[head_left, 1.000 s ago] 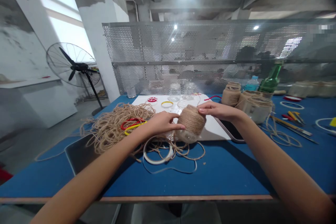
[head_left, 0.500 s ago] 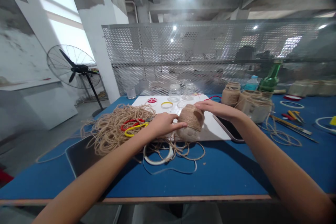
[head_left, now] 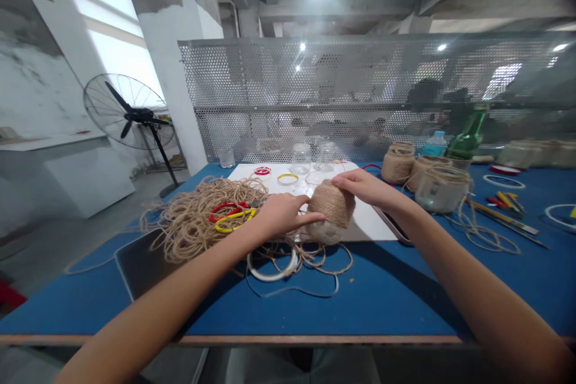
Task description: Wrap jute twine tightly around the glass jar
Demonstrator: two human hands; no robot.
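Note:
Between my hands, a glass jar (head_left: pixel 330 213) lies on its side, wrapped in jute twine, with its bare glass end (head_left: pixel 323 233) facing down toward me. My left hand (head_left: pixel 283 215) presses its fingertips against the wrapped side. My right hand (head_left: pixel 364 187) reaches over the top, fingers curving onto the twine. Under the jar is a white board (head_left: pixel 371 222). Left of my left hand sits a tangled heap of loose jute twine (head_left: pixel 193 228), with red and yellow scissor handles (head_left: pixel 231 217) resting on it.
A blue worktable (head_left: pixel 360 294) holds a white ring (head_left: pixel 270 270), a dark tablet (head_left: pixel 144 264), bare glass jars (head_left: pixel 301 159), twine-wrapped jars (head_left: pixel 398 165), a green bottle (head_left: pixel 468 141) and tools (head_left: pixel 504 213). A perforated metal screen (head_left: pixel 315 90) stands behind the table; a standing fan (head_left: pixel 128 114) is at left.
The jar has turned slightly between my hands, and my right fingers have shifted a little along its top. The whole view has drifted slightly with my head.

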